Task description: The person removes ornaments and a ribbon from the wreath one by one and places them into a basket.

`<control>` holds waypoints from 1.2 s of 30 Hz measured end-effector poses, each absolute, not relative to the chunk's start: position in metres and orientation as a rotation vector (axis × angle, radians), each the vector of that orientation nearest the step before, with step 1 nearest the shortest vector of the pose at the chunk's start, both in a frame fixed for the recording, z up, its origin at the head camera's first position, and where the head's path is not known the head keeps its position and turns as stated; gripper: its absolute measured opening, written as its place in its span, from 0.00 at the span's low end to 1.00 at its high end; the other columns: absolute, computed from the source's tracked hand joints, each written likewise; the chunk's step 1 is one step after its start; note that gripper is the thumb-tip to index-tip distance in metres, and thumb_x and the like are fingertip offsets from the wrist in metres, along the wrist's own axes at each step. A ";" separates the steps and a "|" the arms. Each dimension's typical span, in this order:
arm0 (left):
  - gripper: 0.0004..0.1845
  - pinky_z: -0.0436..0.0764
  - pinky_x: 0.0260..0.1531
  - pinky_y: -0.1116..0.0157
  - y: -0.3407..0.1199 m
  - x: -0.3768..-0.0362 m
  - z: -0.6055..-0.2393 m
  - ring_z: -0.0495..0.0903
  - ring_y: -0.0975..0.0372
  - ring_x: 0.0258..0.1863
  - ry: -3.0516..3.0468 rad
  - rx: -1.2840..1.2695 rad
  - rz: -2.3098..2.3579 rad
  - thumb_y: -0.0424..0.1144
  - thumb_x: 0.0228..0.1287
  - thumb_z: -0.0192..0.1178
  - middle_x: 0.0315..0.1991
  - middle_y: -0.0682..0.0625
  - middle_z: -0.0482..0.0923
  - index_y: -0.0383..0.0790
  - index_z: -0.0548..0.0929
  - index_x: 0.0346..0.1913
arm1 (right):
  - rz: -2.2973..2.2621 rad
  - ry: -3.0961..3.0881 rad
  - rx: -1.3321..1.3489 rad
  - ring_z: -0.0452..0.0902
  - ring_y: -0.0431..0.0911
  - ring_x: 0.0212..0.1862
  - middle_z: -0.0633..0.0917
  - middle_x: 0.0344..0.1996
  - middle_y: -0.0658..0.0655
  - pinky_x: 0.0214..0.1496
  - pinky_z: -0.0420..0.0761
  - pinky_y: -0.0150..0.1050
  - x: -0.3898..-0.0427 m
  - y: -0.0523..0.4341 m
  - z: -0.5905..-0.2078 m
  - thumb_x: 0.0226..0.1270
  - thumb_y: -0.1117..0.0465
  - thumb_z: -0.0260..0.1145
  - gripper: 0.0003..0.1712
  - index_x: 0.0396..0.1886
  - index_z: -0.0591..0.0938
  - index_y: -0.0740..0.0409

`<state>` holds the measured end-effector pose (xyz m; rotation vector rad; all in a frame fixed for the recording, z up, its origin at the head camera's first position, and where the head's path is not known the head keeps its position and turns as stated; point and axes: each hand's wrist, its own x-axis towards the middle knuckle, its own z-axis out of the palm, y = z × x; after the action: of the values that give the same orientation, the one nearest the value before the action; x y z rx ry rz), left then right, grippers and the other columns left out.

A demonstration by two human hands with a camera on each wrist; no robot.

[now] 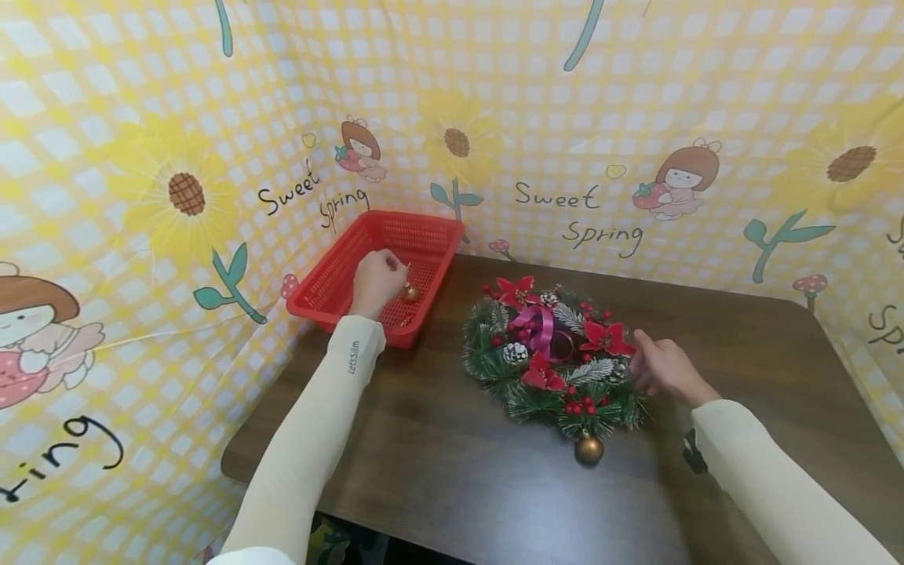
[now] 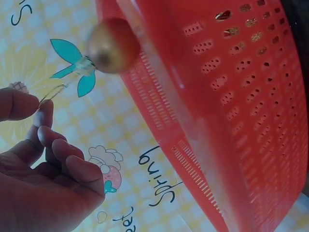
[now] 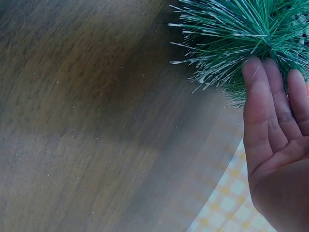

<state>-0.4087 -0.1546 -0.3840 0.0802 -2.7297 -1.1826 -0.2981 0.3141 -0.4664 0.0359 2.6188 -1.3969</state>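
Observation:
My left hand (image 1: 379, 278) is over the red basket (image 1: 300, 302). Its thumb and forefinger pinch the thin hanging loop (image 2: 53, 94) of a gold bauble (image 2: 113, 46), which dangles from it. The other fingers of that hand are loosely curled. On the table lies a green wreath (image 1: 487, 373) with red poinsettias, frosted pine cones, berries and a purple ribbon (image 1: 542, 336). Another gold bauble (image 1: 589, 450) sits at its near edge. At the wreath's right side is my right hand (image 1: 667, 369), its nearly straight fingers (image 3: 258, 92) touching the needles.
The basket stands at the table's back left, against the yellow checked cloth (image 1: 452, 63) that hangs behind and to the left. Small gold pieces (image 2: 231, 32) show through the basket's holes. The brown wooden table (image 1: 452, 486) has its near edge just below the wreath.

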 end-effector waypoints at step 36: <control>0.24 0.75 0.48 0.62 -0.046 -0.317 -0.467 0.78 0.67 0.43 -3.194 -1.252 -1.037 0.58 0.71 0.42 0.43 0.57 0.81 0.48 0.83 0.49 | -1.328 2.782 -0.046 0.53 0.69 0.66 0.59 0.66 0.75 0.63 0.54 0.63 -0.306 0.302 -0.473 0.75 0.39 0.33 0.42 0.69 0.56 0.71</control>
<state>-0.3171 -0.0465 -0.4669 -1.2519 -3.1939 -1.0374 -0.3060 0.3023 -0.4725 -0.0460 2.7819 -1.3275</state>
